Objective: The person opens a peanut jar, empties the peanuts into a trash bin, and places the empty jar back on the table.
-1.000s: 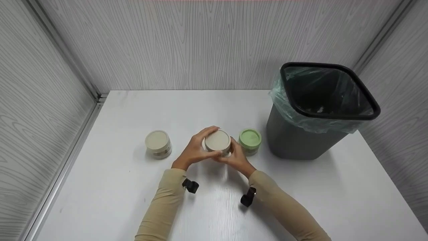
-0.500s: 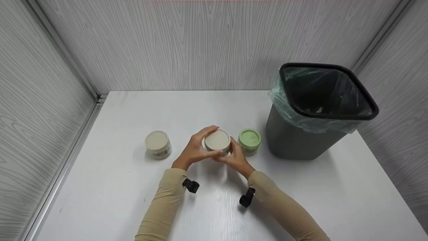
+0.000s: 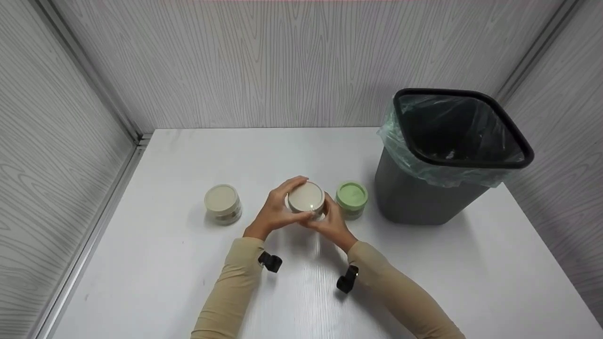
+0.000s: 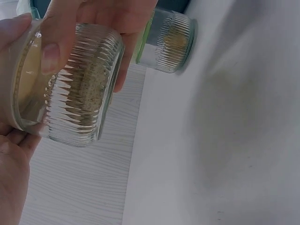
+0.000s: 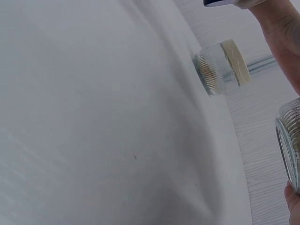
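A ribbed glass jar with a beige lid (image 3: 306, 197) is held just above the white table (image 3: 188, 273) by both hands. My left hand (image 3: 275, 211) curls its fingers around the lid's rim, while my right hand (image 3: 332, 221) grips the glass body. In the left wrist view the jar (image 4: 75, 101) shows brownish grains inside and fingers (image 4: 51, 47) wrap over it. A bottom edge of the jar (image 5: 290, 145) shows in the right wrist view.
A second beige-lidded jar (image 3: 222, 202) (image 5: 220, 66) stands to the left. A green-lidded jar (image 3: 352, 197) (image 4: 166, 41) stands to the right. A dark bin with a green liner (image 3: 452, 155) occupies the table's right rear. Grey panelled walls enclose the table.
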